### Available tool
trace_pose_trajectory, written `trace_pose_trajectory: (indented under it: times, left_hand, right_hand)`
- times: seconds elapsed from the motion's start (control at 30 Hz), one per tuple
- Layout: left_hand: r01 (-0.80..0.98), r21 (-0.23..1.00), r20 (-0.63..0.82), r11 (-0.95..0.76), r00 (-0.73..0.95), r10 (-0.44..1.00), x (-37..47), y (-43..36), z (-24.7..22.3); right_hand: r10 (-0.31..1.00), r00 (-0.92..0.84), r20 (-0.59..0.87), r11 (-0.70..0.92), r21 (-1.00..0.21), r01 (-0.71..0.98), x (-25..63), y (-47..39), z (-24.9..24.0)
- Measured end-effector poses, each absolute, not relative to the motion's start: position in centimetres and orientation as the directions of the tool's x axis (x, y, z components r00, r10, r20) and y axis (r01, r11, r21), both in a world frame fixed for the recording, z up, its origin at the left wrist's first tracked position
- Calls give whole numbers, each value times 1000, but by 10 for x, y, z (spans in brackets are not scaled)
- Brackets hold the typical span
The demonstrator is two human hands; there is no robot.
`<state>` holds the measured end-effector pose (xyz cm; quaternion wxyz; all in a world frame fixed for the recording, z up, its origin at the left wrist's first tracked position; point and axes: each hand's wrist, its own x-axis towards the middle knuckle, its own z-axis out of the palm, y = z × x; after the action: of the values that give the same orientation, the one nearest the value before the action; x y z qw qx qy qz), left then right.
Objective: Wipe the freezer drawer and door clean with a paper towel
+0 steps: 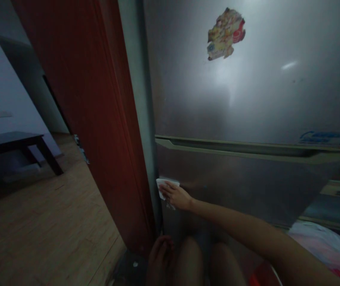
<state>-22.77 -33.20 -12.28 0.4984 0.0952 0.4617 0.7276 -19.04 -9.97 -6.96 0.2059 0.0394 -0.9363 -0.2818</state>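
My right hand (175, 196) presses a folded white cloth (163, 184) flat against the lower door (247, 178) of a silver refrigerator, close to its left edge. Whether the cloth is fabric or paper I cannot make out. Just below the fingers are some pale ragged bits (170, 205) at the door surface. My left hand (160, 254) is low down beside my knees, its fingers loosely curled in, with nothing visible in them. On the upper door (187, 107) a torn, colourful sticker (226, 33) clings near the top.
A dark red door frame (107, 119) stands just left of the refrigerator. Beyond it a dark table (11, 139) stands on a wood-look floor (77, 214). At the lower right are a plastic bag (325, 242) and a red container (263, 275). A blue label (321, 137) marks the upper door.
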Motion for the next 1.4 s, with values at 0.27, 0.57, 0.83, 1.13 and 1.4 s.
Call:
trace_pose_trajectory:
  times: [0.27, 0.57, 0.83, 1.13, 1.4]
  left_hand:
    - [-292, 927, -13, -236, -653, 757, -266, -300, -68]
    - [150, 885, 424, -441, -652, 629, -295, -243, 23]
    - [441, 787, 613, -432, -480, 628, -308, -199, 44]
    - [386, 830, 552, -401, -471, 689, -319, -169, 61]
    - [312, 847, 531, -429, -514, 674, -339, -166, 74]
  right_hand:
    - [-181, -882, 436, 810, 574, 118, -194, -89, 63]
    - [-99, -811, 576, 816, 514, 265, -205, -100, 51]
    - [-153, -897, 414, 797, 589, 136, -202, -110, -58]
    - [-204, -891, 407, 750, 649, 125, -183, -93, 37]
    - [-196, -797, 571, 732, 626, 268, -174, -92, 72]
